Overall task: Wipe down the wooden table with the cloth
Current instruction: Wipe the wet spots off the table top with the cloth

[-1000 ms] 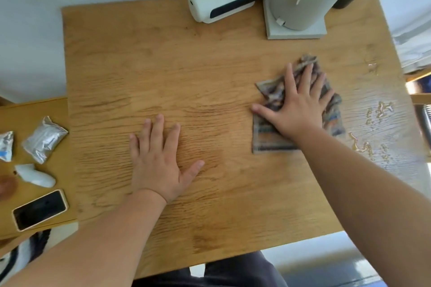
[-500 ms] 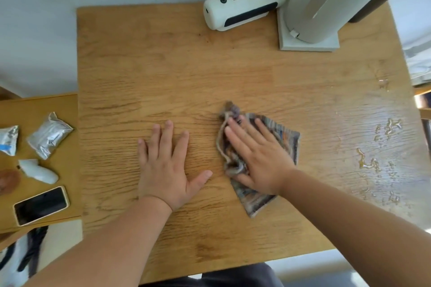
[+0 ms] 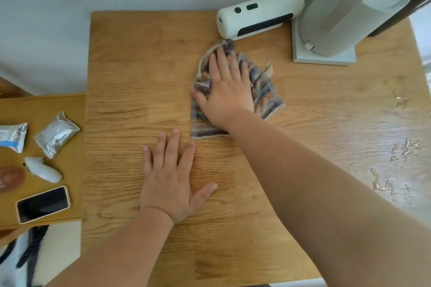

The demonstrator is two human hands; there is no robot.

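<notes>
I'm seeing a honey-brown table point(image 3: 140, 72) with dark grain, a cloth point(image 3: 263, 91) striped purple, blue and orange, a cream speaker point(image 3: 258, 17), silver packets point(image 3: 57, 134).

Pale scuffed wall point(image 3: 116, 30) behind. Lower side desk point(image 3: 58, 105) to the left, wooden, against that wall. Bright daylight from the right, glare at that edge. Pale floor point(image 3: 63, 240) below, partly seen.

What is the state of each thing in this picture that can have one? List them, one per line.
Cloth: crumpled, pressed flat under the right hand.
Right hand: open, palm down on the cloth.
Left hand: open, flat on the bare wood.
Wooden table: wet with water droplets along its right side.
Phone: screen dark, face up on the side table.
Foil packet: looks sealed.
</notes>
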